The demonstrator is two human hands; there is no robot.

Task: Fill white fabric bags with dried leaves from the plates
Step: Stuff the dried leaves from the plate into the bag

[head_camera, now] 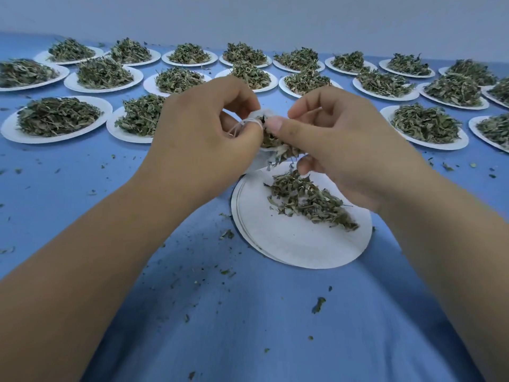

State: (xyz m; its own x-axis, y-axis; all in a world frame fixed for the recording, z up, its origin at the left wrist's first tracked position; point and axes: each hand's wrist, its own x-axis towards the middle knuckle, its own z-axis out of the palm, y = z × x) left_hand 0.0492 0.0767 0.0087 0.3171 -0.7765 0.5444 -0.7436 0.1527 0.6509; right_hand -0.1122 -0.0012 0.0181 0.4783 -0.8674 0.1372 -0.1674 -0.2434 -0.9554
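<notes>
Twenty-odd full plates [16,133] stand in rows across the far half of the blue tabletop [248,312], each heaped with dried leaves and apparently untouched. No filled bags are in view.

One bag in work. The left hand [203,130] holds the white fabric bag [257,161] above the far edge of the near plate [289,241]. Its fingers are curled round the bag's neck, and the drawstring [245,122] is looped over one finger. The right hand [338,139] meets it at the bag's mouth, with thumb and fingers pinched together on a clump of leaves [278,150] that is partly inside and partly hanging out.

The near plate carries a thin remaining pile [308,202] on its right side, with the rest of its surface bare. I judge this portion more than half transferred — a few more pinches should clear it. Several rims show at its left edge, so it seems to sit on a stack of plates — possibly emptied ones, though that is a guess.

Leaf crumbs [319,304] are scattered over the near tabletop.

Overall: early in the job. Left to do: finish this bag, draw it closed, then work through every heaped plate behind.
</notes>
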